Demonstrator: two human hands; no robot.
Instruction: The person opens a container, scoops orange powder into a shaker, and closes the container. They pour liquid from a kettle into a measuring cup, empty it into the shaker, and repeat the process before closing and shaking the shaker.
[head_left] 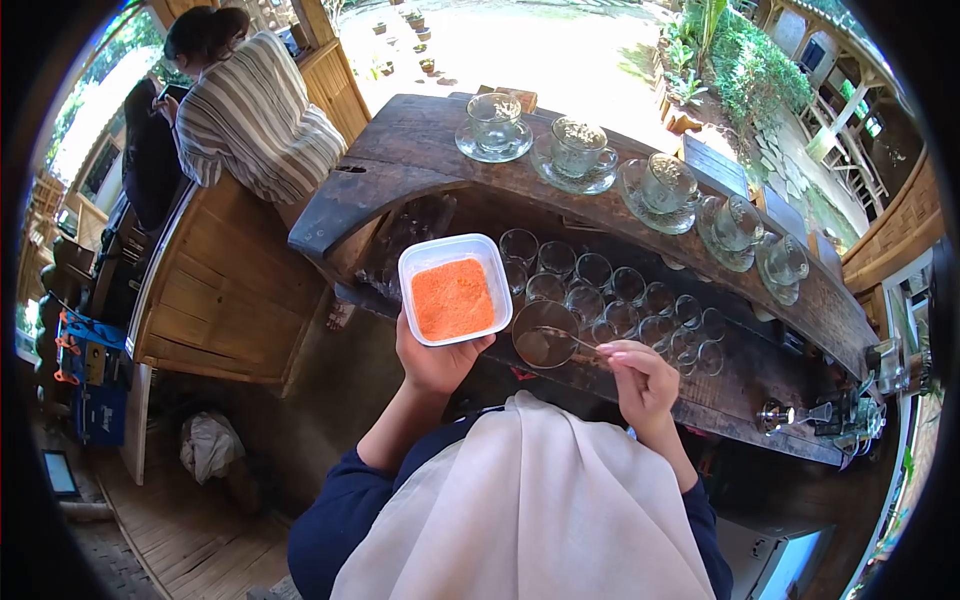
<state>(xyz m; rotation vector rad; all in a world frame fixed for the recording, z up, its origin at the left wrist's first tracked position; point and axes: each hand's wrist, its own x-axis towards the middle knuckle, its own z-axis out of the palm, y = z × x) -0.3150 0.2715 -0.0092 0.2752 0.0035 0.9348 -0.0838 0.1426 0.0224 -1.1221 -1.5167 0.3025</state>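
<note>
My left hand [430, 362] supports a square white plastic tub [406, 270] from below, with its fingers curled round the base. Orange powder [450, 298] covers the bottom of the tub. Pinched between the fingers of my right hand [643, 378] is the handle of a thin metal spoon [582, 343]. The spoon's far end reaches over a round brown-rimmed container [517, 345], whose contents I cannot make out clearly. This container stands to the right of the tub, in front of the rows of glasses.
Several glass cups with saucers [494, 125] line the raised wooden counter [400, 135]. Rows of drinking glasses [590, 270] fill the lower shelf. A person in a striped shirt [260, 120] is at the far left beside a wooden cabinet [220, 280]. Glassware equipment [820, 412] stands far right.
</note>
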